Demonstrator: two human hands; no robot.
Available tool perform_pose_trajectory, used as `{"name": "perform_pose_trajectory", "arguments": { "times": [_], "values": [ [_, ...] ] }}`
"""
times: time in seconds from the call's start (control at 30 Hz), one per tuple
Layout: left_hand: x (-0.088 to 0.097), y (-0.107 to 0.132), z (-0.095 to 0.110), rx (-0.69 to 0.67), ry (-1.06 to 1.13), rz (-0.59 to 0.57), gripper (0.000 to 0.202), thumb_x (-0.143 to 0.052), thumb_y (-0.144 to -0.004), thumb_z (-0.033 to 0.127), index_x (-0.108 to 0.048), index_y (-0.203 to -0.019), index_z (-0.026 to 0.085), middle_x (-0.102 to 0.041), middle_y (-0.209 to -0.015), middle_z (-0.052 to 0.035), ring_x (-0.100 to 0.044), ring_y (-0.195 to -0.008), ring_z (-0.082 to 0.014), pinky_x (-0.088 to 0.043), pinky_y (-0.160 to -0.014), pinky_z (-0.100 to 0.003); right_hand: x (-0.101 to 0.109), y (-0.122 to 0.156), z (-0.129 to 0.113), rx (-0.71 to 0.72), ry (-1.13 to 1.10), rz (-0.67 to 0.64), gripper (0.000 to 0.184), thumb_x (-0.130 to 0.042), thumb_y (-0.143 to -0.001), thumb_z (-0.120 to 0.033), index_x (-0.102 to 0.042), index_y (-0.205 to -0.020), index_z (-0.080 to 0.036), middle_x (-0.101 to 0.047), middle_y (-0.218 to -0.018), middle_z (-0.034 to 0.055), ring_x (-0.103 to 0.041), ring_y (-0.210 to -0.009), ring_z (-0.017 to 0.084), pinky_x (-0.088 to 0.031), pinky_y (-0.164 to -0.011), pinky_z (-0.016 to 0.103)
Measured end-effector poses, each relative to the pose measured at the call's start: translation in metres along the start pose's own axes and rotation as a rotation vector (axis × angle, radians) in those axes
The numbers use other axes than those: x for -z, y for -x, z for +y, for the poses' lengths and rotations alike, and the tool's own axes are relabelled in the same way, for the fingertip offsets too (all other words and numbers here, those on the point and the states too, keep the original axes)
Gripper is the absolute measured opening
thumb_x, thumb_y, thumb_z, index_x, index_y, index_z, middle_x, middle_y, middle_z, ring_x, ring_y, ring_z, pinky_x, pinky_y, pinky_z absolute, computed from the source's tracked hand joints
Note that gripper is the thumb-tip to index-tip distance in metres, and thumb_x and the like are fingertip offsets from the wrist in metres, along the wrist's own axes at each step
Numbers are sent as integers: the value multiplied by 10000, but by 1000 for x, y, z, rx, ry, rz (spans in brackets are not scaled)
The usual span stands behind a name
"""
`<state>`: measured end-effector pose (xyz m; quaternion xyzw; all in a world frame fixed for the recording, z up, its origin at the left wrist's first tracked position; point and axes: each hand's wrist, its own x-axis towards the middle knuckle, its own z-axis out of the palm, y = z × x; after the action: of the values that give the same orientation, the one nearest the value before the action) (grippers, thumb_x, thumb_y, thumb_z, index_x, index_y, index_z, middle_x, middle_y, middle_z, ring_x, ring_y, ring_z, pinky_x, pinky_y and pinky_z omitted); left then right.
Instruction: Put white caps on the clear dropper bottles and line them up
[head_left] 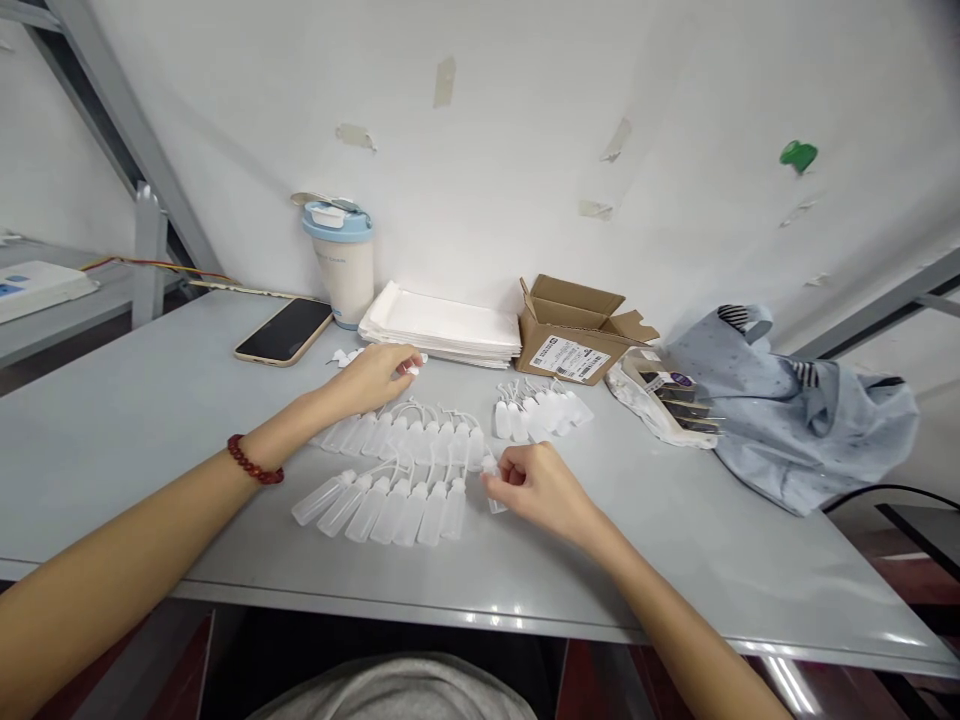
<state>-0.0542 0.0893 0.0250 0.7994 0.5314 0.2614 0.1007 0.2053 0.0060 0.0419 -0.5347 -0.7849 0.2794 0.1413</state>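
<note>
Several small translucent squeeze bottles lie in rows on the grey table, with a second row behind them and a smaller group to the right. My right hand is closed in a pinch on one small bottle at the right end of the front row. My left hand, with a red bead bracelet on its wrist, reaches to the far side and pinches a small white piece near a few loose white caps.
A stack of white sheets, an open cardboard box, a lidded cup and a phone stand along the back. A blue cloth bag and a packet lie at the right.
</note>
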Motion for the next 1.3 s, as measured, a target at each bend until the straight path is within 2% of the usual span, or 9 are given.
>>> {"name": "perform_pose_trajectory", "arguments": {
  "times": [0.1,0.2,0.3,0.47,0.6,0.83,1.07,1.2,1.3],
  "values": [
    [12,7,19,110,260,34,217,-541,-786,303,-605,-925,148,-681,-917,-77,-652,-819,-194,-516,-751,-309,2,0,2,18,-59,119,256,-559,-734,-280,-443,-524,-191,-458,-458,-41,-401,-450,88,-303,-456,214],
    [22,18,41,206,641,-88,245,-642,-740,325,-618,-917,157,-681,-864,-50,-653,-786,-183,-530,-703,-298,0,0,4,74,-136,241,219,-557,-743,-293,-468,-570,-191,-506,-498,-28,-435,-461,92,-353,-469,216],
    [26,29,60,181,783,-223,220,-652,-768,345,-645,-902,171,-675,-768,-14,-633,-713,-151,-528,-692,-286,-2,1,6,123,-215,303,182,-563,-754,-298,-505,-623,-186,-545,-518,-18,-478,-466,99,-396,-467,211],
    [16,38,79,170,867,-348,253,-665,-791,361,-673,-972,184,-696,-909,-25,-645,-787,-152,-534,-756,-294,-5,3,5,240,-249,390,156,-590,-773,-294,-527,-685,-181,-527,-512,-40,-491,-445,86,-402,-432,184],
    [7,40,83,212,928,-349,283,-678,-796,396,-667,-975,177,-699,-827,-15,-657,-786,-155,-524,-760,-282,-9,5,5,374,-135,467,115,-593,-799,-264,-557,-741,-171,-527,-547,-39,-445,-440,72,-364,-414,180],
    [8,42,86,191,884,-352,240,-631,-840,377,-693,-952,174,-699,-795,-19,-651,-761,-149,-516,-724,-260,-14,6,8,575,-14,506,88,-551,-875,-250,-574,-901,-169,-601,-668,8,-494,-528,103,-428,-489,214],
    [7,43,87,198,943,-366,205,-624,-848,342,-690,-853,148,-658,-688,1,-618,-612,-115,-521,-604,-225,-14,2,14,711,65,517,199,-503,-919,-180,-542,-1113,-164,-643,-864,89,-554,-623,139,-470,-529,248],
    [7,44,90,197,978,-354,177,-644,-832,314,-691,-842,144,-653,-658,5,-615,-602,-113,-525,-606,-223,-13,1,15,723,29,522,202,-501,-917,-159,-561,-1110,-153,-652,-890,110,-584,-695,161,-488,-575,266],
    [3,46,90,156,938,-305,164,-639,-836,301,-702,-882,157,-669,-668,5,-621,-619,-114,-521,-618,-215,-12,3,12,582,-113,424,173,-508,-916,-206,-608,-1048,-154,-657,-796,72,-575,-644,148,-478,-568,262]
  ]
}}
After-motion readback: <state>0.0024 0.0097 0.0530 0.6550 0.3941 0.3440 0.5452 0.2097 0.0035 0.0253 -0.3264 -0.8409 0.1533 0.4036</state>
